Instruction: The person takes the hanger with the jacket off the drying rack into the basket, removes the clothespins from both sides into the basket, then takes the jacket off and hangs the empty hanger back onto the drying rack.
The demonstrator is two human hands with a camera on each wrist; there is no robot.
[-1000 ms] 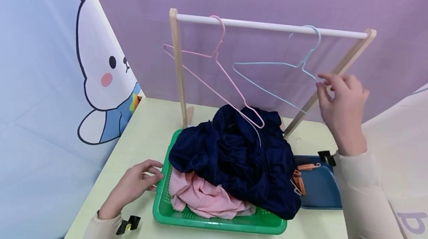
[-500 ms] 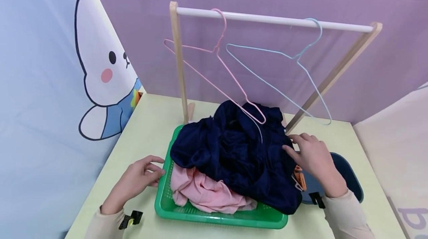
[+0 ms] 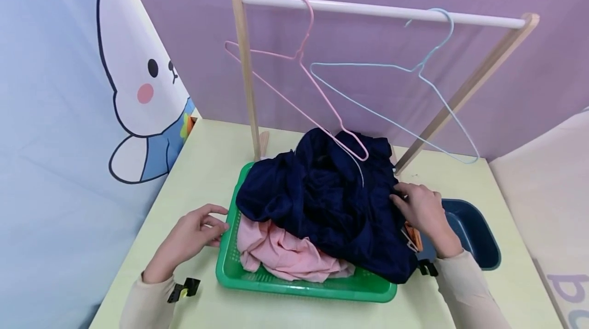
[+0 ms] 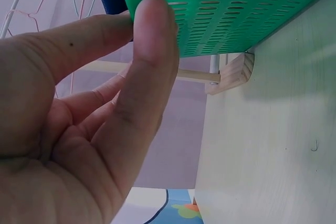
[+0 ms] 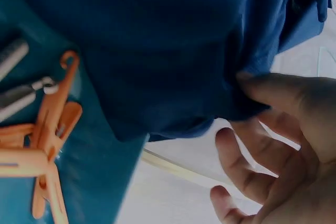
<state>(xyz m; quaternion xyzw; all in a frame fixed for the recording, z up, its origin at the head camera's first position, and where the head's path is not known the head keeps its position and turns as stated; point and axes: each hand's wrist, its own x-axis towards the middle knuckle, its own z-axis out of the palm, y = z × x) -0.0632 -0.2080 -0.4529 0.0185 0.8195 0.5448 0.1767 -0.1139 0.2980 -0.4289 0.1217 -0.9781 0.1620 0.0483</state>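
Observation:
A navy garment (image 3: 331, 201) lies heaped over a green basket (image 3: 308, 290), with a pink garment (image 3: 285, 255) showing beneath its front. My right hand (image 3: 424, 211) pinches the navy garment's right edge between thumb and fingers; in the right wrist view the cloth (image 5: 173, 77) hangs from that pinch. My left hand (image 3: 188, 234) rests at the basket's left rim, thumb and index fingertips touching it. In the left wrist view the thumb lies against the slotted wall (image 4: 210, 14), its other fingers loosely bent. The kind of navy garment cannot be told from its folds.
A small rack's white rail (image 3: 368, 9) carries a pink hanger (image 3: 322, 96) and a light blue hanger (image 3: 377, 114). The pink hanger's lower corner overlaps the navy cloth. At right, a dark blue tray (image 3: 478, 237) contains several orange clips (image 5: 52, 114), partly covered.
My right hand has come down from the light blue hanger to the navy garment's right edge and pinches it. The light blue hanger has swung. My left hand stays at the basket rim.

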